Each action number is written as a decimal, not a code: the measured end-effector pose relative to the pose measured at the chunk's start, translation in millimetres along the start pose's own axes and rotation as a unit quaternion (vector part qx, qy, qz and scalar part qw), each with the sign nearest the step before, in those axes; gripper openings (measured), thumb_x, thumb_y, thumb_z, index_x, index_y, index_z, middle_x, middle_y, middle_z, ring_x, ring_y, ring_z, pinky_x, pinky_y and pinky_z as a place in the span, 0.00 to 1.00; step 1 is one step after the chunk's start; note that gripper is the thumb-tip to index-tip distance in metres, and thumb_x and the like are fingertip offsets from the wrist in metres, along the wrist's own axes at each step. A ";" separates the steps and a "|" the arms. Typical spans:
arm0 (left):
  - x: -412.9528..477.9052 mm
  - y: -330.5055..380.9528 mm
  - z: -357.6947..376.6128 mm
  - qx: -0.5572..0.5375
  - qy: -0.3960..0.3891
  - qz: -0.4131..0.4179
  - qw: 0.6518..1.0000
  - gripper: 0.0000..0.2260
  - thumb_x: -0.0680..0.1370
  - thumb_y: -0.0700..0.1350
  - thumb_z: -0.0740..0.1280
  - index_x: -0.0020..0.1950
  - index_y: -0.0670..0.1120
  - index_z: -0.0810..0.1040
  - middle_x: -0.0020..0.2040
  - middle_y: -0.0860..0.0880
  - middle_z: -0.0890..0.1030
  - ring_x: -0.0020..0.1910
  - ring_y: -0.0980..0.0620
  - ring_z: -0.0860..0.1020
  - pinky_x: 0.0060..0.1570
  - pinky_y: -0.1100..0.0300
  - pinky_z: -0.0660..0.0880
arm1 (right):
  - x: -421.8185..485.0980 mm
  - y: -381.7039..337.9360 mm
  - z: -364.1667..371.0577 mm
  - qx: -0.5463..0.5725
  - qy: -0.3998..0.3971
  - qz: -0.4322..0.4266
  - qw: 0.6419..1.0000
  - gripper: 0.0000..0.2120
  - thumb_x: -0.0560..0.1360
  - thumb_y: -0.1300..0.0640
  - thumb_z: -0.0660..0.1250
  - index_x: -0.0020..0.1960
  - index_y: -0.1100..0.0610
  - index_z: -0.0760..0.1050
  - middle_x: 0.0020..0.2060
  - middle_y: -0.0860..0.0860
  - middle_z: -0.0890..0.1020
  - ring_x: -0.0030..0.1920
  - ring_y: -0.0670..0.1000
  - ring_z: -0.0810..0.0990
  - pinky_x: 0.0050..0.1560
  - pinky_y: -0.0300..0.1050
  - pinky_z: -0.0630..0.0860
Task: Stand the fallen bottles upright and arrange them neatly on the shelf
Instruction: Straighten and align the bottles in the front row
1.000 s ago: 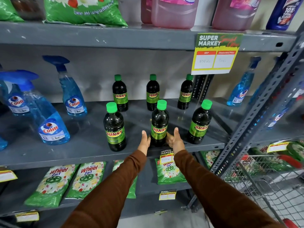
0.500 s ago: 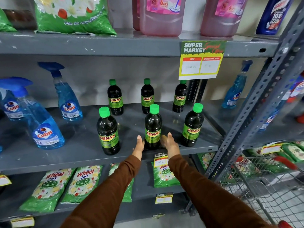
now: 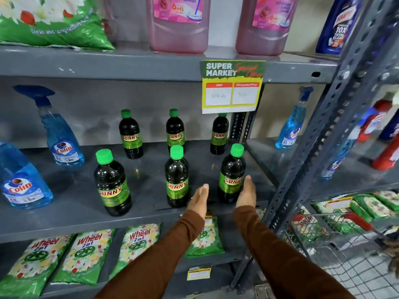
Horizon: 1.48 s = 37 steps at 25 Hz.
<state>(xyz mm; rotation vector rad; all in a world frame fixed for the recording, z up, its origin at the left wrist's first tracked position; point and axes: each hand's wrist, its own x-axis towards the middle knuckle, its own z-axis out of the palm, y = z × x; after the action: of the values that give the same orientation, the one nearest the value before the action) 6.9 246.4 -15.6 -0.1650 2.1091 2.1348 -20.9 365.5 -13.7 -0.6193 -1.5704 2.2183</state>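
Several dark Sunny bottles with green caps stand upright on the grey middle shelf (image 3: 64, 214), in a front row and a back row. Front row: left bottle (image 3: 112, 183), middle bottle (image 3: 177, 176), right bottle (image 3: 232, 173). Back row: left bottle (image 3: 130, 134), middle bottle (image 3: 175, 128), right bottle (image 3: 219, 134). My left hand (image 3: 199, 199) is flat and open between the front middle and front right bottles. My right hand (image 3: 247, 193) is flat and open against the right side of the front right bottle. The two hands flank that bottle without gripping it.
Blue Colin spray bottles (image 3: 61, 134) stand at the shelf's left. A yellow-green price sign (image 3: 233, 86) hangs from the shelf above. A perforated grey upright (image 3: 319, 137) rises just right of my right hand. Green Wheel packets (image 3: 84, 255) lie below; a wire cart (image 3: 336, 244) stands at lower right.
Both hands have left the front middle bottle and moved right; they now flank the front right bottle. The camera has shifted closer and rightwards.
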 end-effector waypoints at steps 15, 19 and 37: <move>15.9 41.8 60.5 -0.072 -0.097 -0.115 0.986 0.29 0.78 0.54 0.33 0.73 0.40 0.49 0.77 0.43 0.50 0.76 0.47 0.50 0.73 0.57 0.48 | 49.1 8.1 -26.3 -0.070 -0.057 0.068 0.994 0.32 0.75 0.38 0.52 0.64 0.63 0.70 0.66 0.61 0.72 0.64 0.56 0.71 0.68 0.50 0.65; 21.8 37.8 69.2 -0.069 -0.096 -0.124 0.985 0.30 0.78 0.56 0.33 0.74 0.40 0.50 0.77 0.43 0.51 0.76 0.48 0.50 0.73 0.57 0.47 | 57.4 8.6 -34.0 -0.059 -0.073 0.065 0.993 0.28 0.77 0.42 0.50 0.64 0.62 0.70 0.65 0.60 0.73 0.62 0.54 0.71 0.64 0.46 0.64; -18.0 -7.1 3.9 -0.023 0.507 0.078 0.858 0.22 0.72 0.49 0.52 0.49 0.31 0.72 0.50 0.30 0.76 0.51 0.35 0.74 0.54 0.46 0.69 | -53.7 22.1 25.9 -0.164 -0.265 -0.198 0.929 0.13 0.72 0.37 0.52 0.39 0.44 0.67 0.39 0.49 0.73 0.43 0.47 0.71 0.51 0.48 0.71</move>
<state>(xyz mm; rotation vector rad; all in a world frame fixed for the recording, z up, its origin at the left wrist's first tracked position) 26.0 250.0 -19.4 -1.4598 2.5751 2.4836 9.7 310.0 -19.2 0.2469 -2.1244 1.9125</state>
